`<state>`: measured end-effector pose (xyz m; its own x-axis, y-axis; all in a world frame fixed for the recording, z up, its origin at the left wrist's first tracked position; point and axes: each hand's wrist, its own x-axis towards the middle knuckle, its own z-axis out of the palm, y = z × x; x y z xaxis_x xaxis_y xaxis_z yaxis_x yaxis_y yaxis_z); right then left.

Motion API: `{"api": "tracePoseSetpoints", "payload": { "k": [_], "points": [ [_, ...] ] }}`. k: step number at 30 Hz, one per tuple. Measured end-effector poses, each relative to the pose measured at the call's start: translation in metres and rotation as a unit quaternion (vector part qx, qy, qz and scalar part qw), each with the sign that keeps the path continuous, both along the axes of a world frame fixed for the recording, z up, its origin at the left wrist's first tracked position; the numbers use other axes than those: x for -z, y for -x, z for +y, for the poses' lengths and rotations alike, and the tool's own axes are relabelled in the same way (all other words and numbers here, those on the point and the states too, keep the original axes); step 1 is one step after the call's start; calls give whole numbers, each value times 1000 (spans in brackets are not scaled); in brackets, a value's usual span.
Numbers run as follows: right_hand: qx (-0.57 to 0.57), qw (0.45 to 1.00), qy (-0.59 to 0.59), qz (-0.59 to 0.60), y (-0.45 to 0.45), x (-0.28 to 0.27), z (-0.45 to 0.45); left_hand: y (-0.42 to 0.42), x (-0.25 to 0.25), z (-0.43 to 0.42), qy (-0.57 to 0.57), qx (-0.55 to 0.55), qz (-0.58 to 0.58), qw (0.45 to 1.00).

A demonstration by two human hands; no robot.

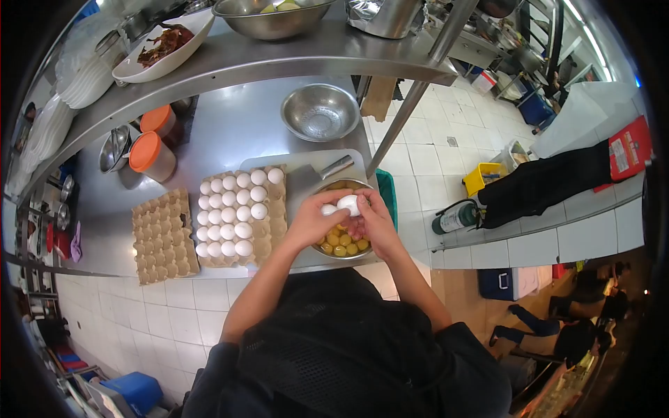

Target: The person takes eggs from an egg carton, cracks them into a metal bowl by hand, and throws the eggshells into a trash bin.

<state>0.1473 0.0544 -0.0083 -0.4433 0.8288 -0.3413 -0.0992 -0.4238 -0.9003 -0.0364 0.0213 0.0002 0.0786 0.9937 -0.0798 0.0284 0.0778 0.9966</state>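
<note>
Above a steel bowl [336, 257] full of egg yolks [339, 244], my two hands are close together. My left hand [311, 217] is closed around a white egg [328, 209]. Between both hands shows a second white piece, an egg or part of its shell [348, 204], and my right hand [376, 221] has its fingers closed on it. Whether that shell is cracked I cannot make out. To the left lies a cardboard tray [277, 224] with rows of white eggs [228, 214], its right side partly without eggs.
An egg tray with bare cups [164, 233] lies further left. Behind the bowl are a cleaver [304, 177] on a white cutting board [359, 167] and another steel bowl [320, 115]. Orange-lidded tubs [152, 159] stand back left. A steel shelf [279, 63] crosses overhead.
</note>
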Motion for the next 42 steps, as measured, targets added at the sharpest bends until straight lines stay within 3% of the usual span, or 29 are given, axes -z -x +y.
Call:
{"api": "tracePoseSetpoints", "payload": {
  "k": [1,3,6,10,12,16,18,22,23,25,27,28,29,30,31,32,33,35,36,37,39,40,41,42],
  "points": [
    [2,1000,-1,1,-1,1,-1,-1,4,0,-1,2,1,1000],
    [12,979,-186,-79,-1,5,-2,-3,16,1,-14,-33,37,999],
    [7,968,-245,-48,-4,21,1,-6,29,-2,-21,-41,34,998],
    [16,976,-210,-57,-6,25,1,-6,36,0,-39,-36,53,997],
    [-1,927,-343,-153,-9,17,3,-3,34,2,-43,-35,84,995],
    [-11,890,-417,-185,-9,-3,0,4,24,7,-86,-10,142,986],
    [-10,840,-493,-225,-6,-9,-2,4,10,9,-150,-22,181,972],
    [71,897,-425,-93,-15,11,20,14,-15,22,-130,6,160,978],
    [125,925,-355,-45,-24,13,27,30,-10,35,-142,-3,165,976],
    [235,933,-273,-2,-43,4,42,72,11,58,-50,-103,314,943],
    [280,922,-269,-4,-64,3,58,115,39,68,-56,-101,538,835],
    [280,920,-260,-86,-76,17,70,125,54,70,-55,-114,536,834],
    [280,911,-250,-170,-84,33,79,131,69,69,-47,-41,587,807],
    [269,912,-259,-169,-88,52,85,136,76,69,-38,30,631,774],
    [250,818,-404,-325,-90,73,89,136,77,71,-35,17,629,777],
    [222,678,-528,-460,-88,81,94,134,76,73,-32,23,651,758],
    [212,678,-536,-456,-78,72,97,129,72,72,-26,30,672,740],
    [211,799,-473,-306,-47,51,92,126,50,69,-9,19,659,752],
    [193,840,-412,-297,-23,28,82,131,41,66,0,18,652,758],
    [179,851,-432,-240,-2,23,80,142,43,63,11,15,649,760],
    [88,853,-462,-229,38,19,72,169,44,53,-54,-145,407,900],
    [20,855,-466,-227,59,17,63,179,43,40,-47,-147,410,899],
    [-46,853,-470,-224,83,16,51,187,31,23,-5,-195,152,969],
    [-107,832,-496,-226,106,20,40,193,25,9,34,-229,-119,965]
  ]
}}
